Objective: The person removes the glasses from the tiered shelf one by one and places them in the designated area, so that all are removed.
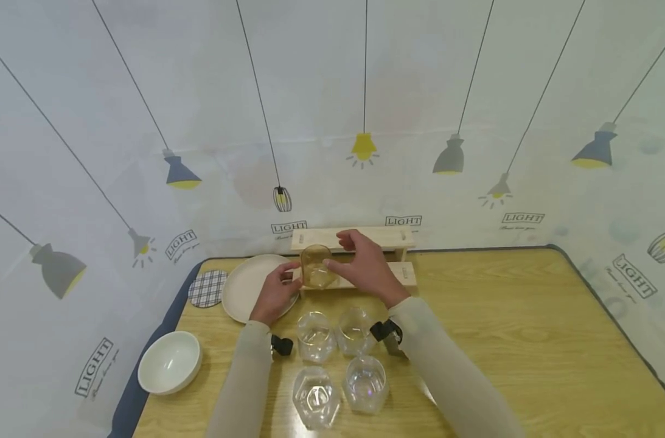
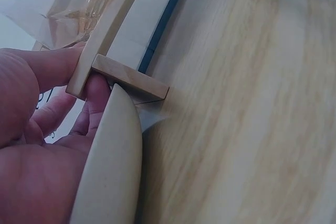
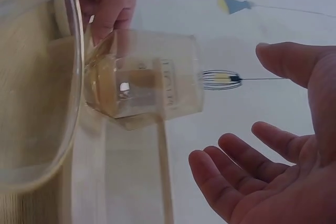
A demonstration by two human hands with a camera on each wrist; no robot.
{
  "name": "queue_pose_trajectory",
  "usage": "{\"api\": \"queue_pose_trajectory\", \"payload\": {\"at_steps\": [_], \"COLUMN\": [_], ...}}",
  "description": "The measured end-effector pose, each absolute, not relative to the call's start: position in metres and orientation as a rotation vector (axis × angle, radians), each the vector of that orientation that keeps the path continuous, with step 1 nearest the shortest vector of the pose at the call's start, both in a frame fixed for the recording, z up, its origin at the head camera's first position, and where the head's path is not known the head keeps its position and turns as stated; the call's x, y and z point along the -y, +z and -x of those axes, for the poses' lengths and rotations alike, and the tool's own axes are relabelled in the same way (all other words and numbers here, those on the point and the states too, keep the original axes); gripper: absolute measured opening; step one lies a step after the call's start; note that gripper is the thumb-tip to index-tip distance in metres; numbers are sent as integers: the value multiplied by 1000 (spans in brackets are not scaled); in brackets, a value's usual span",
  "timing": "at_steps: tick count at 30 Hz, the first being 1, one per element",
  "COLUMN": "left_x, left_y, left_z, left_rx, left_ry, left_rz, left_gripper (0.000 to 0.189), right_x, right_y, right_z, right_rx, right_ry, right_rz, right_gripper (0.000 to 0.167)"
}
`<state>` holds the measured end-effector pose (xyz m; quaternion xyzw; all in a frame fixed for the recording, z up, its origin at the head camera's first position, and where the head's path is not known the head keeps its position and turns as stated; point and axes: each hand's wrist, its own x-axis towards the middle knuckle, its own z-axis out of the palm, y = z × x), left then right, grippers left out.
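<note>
An amber-tinted faceted glass (image 1: 317,267) stands at the left end of a two-tier wooden shelf (image 1: 354,239). My left hand (image 1: 274,296) grips the shelf's left end; in the left wrist view, thumb and fingers lie on either side of its wooden board (image 2: 97,45). Beside that hand is the edge of a beige plate (image 2: 113,156). My right hand (image 1: 367,267) is on the right of the amber glass. In the right wrist view, its thumb and fingers are spread, apart from the glass (image 3: 149,80), and hold nothing.
Several clear faceted glasses (image 1: 316,395) stand in front of the shelf, between the forearms. The beige plate (image 1: 244,286) lies left of the shelf, next to a checked round coaster (image 1: 206,288). A white bowl (image 1: 170,363) stands near the table's left edge. A printed wall covering rises behind.
</note>
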<state>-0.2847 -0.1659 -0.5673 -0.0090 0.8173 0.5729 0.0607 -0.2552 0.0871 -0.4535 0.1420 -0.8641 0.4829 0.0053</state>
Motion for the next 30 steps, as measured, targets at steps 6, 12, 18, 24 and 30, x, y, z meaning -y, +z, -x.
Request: {"api": "queue_pose_trajectory", "payload": {"at_steps": [6,12,18,24,30], "left_x": [168,167,170,172,169], "left_y": [-567,-565,-569,-571,-570], "left_z": [286,285,287,288,289], "left_rx": [-2455,-2471,-2488,-2496,-2505], "left_ry": [1732,1727,1685,1688,1675], "left_rz": [52,39,33,19,12], "left_gripper": [46,45,47,53,54], "right_x": [-68,-55,-50,-48,-51], "right_y": [-460,-464,-471,-477,-477], "right_z": [278,290,289,289,289], "right_rx": [2800,2899,3008,2971,2942], "right_ry": [1531,1480,1373,1353,1359], "right_rz": [-397,-361,-456,-518,-508], "right_gripper": [79,83,92,87,82]}}
